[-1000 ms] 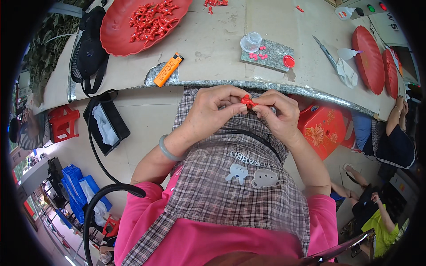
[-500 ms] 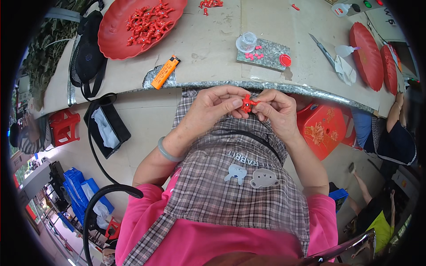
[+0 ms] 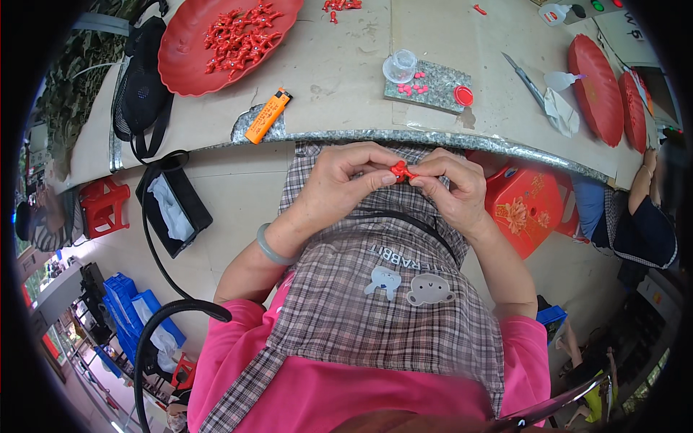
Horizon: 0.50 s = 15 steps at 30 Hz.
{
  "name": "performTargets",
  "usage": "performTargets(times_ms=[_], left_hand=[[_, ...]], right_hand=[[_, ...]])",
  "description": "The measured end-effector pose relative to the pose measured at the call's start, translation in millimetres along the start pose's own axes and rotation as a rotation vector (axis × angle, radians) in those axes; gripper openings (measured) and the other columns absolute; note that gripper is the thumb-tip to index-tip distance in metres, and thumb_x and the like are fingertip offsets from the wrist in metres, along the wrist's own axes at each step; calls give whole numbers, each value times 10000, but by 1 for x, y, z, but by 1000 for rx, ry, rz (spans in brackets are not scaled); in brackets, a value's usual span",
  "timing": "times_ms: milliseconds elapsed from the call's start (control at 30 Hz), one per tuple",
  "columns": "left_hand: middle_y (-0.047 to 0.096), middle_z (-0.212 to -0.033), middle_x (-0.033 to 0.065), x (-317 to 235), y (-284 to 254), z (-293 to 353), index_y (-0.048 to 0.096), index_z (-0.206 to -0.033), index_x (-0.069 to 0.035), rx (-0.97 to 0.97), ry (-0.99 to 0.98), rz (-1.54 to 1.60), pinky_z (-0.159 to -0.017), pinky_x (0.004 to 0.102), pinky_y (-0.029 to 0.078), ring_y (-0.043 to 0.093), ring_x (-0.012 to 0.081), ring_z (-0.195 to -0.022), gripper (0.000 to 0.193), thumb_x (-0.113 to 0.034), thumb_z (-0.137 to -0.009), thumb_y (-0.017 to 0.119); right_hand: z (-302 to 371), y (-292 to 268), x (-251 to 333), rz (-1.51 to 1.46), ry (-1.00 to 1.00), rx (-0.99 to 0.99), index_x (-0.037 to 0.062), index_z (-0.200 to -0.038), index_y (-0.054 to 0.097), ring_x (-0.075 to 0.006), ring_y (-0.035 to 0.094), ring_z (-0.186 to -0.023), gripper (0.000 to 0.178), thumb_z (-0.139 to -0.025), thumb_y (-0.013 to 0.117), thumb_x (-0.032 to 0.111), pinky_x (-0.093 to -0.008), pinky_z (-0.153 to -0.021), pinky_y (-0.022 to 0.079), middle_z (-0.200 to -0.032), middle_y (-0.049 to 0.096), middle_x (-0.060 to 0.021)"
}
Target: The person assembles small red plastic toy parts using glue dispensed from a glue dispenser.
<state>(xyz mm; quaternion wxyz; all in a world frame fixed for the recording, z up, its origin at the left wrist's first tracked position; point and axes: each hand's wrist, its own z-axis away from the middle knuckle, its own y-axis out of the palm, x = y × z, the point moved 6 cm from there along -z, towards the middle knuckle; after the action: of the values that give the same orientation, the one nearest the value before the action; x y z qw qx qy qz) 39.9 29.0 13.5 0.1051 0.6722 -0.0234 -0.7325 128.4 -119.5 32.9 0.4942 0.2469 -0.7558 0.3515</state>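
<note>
A small red figurine (image 3: 400, 170) is held between my two hands, just off the table's near edge and above my checked apron. My left hand (image 3: 345, 173) pinches it from the left with thumb and fingertips, covering part of it. From the right, my right hand (image 3: 455, 184) grips a thin end of the same figurine between thumb and forefinger. Many similar red figurines (image 3: 242, 40) lie heaped in a scalloped red tray (image 3: 184, 72) at the far left, and a few more (image 3: 342, 6) lie at the table's far side.
On the table (image 3: 339, 94) lie an orange lighter (image 3: 268, 115), a stone slab (image 3: 440, 79) with pink pieces and a clear cup (image 3: 400, 66), and a knife-like tool (image 3: 523, 78). Red trays (image 3: 595, 90) stand at right. A red stool (image 3: 523, 209) is below the edge.
The figurine has turned in my fingers, showing a different side. My hands stay at nearly the same place, with the right fingers slightly shifted.
</note>
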Motion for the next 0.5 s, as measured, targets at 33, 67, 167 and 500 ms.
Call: performTargets(times_ms=[33, 67, 167, 500], left_hand=[[721, -1020, 92, -2, 0, 0, 694, -1067, 30, 0, -1, 0, -825, 274, 563, 699, 158, -921, 180, -40, -901, 685], [726, -1001, 100, -9, -1, -1, 702, -1047, 25, -11, 76, -135, -810, 277, 563, 705, 171, -905, 174, -35, -883, 693], [732, -968, 118, -17, 0, -3, 711, -1023, 19, -25, 182, -299, -774, 284, 563, 714, 194, -874, 173, -29, -856, 705], [721, -1001, 99, -12, 0, -3, 698, -1024, 35, -18, 66, -181, -794, 275, 560, 699, 164, -907, 158, 4, -869, 692]], right_hand=[[1, 1, 0, -1, 1, 0, -9, -933, 715, -168, 664, -672, 130, -809, 751, 11, -268, -574, 498, -790, 690, -111], [2, 1, -1, -18, 36, -5, -8, -933, 715, -162, 661, -666, 132, -808, 754, 12, -268, -569, 495, -790, 690, -107], [3, 2, -4, -50, 63, -22, -18, -932, 718, -132, 626, -621, 113, -821, 738, -11, -246, -534, 472, -803, 686, -104], [0, 2, -8, -124, 69, -15, -31, -946, 709, -110, 622, -609, 84, -864, 704, -12, -224, -521, 481, -843, 680, -109]])
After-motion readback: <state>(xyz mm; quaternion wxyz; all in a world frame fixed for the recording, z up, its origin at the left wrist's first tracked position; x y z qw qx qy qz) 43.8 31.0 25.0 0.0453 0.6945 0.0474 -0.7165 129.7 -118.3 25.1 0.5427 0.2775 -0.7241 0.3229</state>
